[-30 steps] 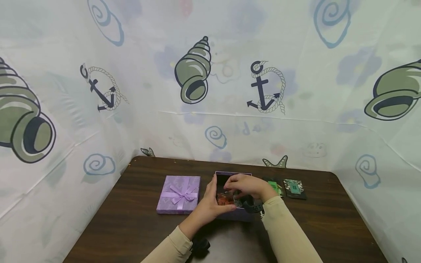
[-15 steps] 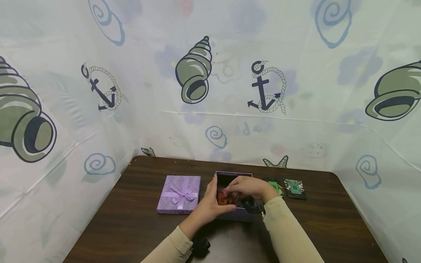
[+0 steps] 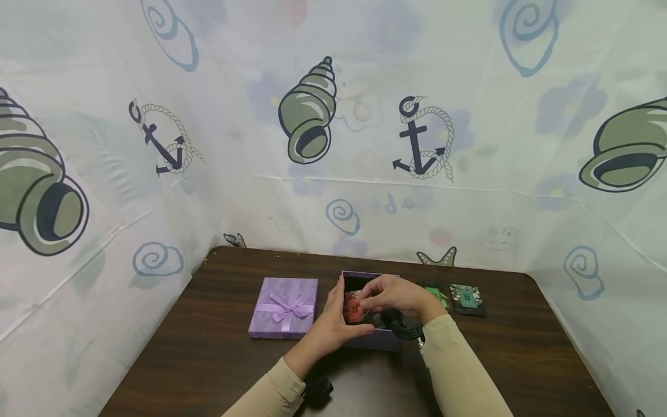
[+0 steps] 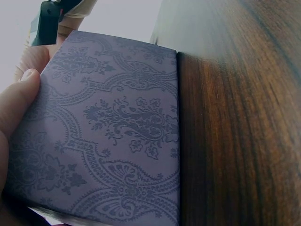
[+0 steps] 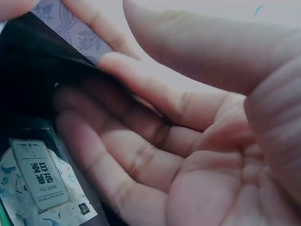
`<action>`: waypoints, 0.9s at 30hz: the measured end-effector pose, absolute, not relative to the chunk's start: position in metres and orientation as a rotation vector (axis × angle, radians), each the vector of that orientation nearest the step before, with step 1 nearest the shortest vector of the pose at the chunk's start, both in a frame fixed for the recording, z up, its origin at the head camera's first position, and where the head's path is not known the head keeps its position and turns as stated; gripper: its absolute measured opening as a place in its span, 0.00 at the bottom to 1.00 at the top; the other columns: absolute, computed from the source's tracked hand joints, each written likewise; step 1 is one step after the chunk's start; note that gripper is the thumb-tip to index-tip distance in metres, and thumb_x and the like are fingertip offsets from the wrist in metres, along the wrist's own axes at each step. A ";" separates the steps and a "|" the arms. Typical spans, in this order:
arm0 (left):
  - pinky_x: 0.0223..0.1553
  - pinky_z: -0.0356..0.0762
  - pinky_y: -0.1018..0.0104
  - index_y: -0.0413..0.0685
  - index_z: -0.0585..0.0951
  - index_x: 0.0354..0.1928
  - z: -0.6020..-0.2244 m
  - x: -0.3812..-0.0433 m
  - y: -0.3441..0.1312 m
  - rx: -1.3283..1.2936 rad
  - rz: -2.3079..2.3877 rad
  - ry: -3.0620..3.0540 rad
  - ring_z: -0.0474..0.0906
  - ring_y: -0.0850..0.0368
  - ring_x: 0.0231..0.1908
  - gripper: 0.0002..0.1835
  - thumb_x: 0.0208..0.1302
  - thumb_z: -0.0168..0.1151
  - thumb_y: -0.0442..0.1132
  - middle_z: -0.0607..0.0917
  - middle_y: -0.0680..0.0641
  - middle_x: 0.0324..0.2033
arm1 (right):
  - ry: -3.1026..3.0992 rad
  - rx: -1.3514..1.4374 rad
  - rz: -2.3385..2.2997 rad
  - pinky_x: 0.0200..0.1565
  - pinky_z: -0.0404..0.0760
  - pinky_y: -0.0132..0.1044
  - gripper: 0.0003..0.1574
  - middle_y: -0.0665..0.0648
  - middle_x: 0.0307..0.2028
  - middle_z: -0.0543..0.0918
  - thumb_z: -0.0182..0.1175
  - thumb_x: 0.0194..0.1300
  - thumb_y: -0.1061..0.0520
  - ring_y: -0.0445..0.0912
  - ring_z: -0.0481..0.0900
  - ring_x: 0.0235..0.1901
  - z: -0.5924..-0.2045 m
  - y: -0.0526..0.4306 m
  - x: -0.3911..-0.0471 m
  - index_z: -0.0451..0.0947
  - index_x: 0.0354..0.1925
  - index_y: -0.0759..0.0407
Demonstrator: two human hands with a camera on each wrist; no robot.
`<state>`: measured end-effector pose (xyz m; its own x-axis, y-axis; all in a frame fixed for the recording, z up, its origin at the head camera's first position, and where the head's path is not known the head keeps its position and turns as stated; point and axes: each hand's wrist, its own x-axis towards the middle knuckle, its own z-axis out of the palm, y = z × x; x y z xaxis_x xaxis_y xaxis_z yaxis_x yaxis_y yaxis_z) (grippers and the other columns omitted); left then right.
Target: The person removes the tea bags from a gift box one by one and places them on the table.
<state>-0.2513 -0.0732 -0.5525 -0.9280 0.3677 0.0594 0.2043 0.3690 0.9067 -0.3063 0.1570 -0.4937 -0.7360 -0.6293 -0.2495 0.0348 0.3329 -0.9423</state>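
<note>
My left hand [image 3: 333, 321] grips the left side and front corner of an open purple box [image 3: 372, 340]. Its thumb presses the patterned wall [image 4: 122, 122] in the left wrist view. Inside the box, at its left end, a red tea packet [image 3: 354, 310] in shiny clear wrap stands tilted up. My right hand [image 3: 398, 295] reaches in from the right, thumb and fingertips pinching the packet's right edge. The right wrist view has curled fingers [image 5: 127, 155] in the dark box, beside a pale packet [image 5: 40, 181] printed "WHITE TEA".
A purple lid [image 3: 283, 307] with a ribbon bow lies left of the box. On the right are a bright green packet [image 3: 433, 295], partly behind my right hand, and a teal-labelled packet [image 3: 468, 298]. A patterned cloth backdrop [image 3: 365, 220] stands behind the brown table [image 3: 208, 359].
My right hand has shifted slightly within the box. The red packet, earlier lying lower and partly covered, now shows its face more fully, tilted up. My left hand keeps its grip.
</note>
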 end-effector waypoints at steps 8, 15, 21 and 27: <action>0.79 0.57 0.27 0.52 0.33 0.90 -0.554 -0.252 -0.075 0.519 1.571 2.477 0.49 0.32 0.85 0.77 0.58 0.81 0.65 0.45 0.36 0.88 | 2.015 -0.545 -1.527 0.52 0.89 0.41 0.12 0.59 0.46 0.86 0.72 0.70 0.64 0.49 0.85 0.45 -0.497 0.159 -0.307 0.82 0.48 0.68; 0.80 0.56 0.27 0.53 0.35 0.90 -0.554 -0.252 -0.074 0.517 1.577 2.483 0.46 0.34 0.86 0.76 0.57 0.82 0.64 0.44 0.36 0.88 | 1.970 -0.586 -1.612 0.50 0.88 0.38 0.16 0.62 0.52 0.84 0.66 0.74 0.69 0.50 0.81 0.46 -0.498 0.160 -0.307 0.79 0.58 0.69; 0.80 0.57 0.28 0.54 0.35 0.90 -0.553 -0.252 -0.074 0.518 1.588 2.482 0.48 0.34 0.86 0.75 0.59 0.82 0.61 0.45 0.35 0.88 | 1.939 -0.597 -1.649 0.50 0.89 0.37 0.18 0.66 0.59 0.83 0.62 0.79 0.66 0.50 0.82 0.49 -0.499 0.162 -0.306 0.76 0.62 0.68; 0.80 0.57 0.29 0.54 0.36 0.90 -0.553 -0.251 -0.074 0.510 1.594 2.481 0.48 0.33 0.86 0.75 0.58 0.83 0.62 0.45 0.35 0.88 | 1.973 -0.537 -1.638 0.30 0.87 0.36 0.15 0.64 0.56 0.81 0.62 0.81 0.60 0.51 0.82 0.43 -0.501 0.163 -0.307 0.77 0.62 0.62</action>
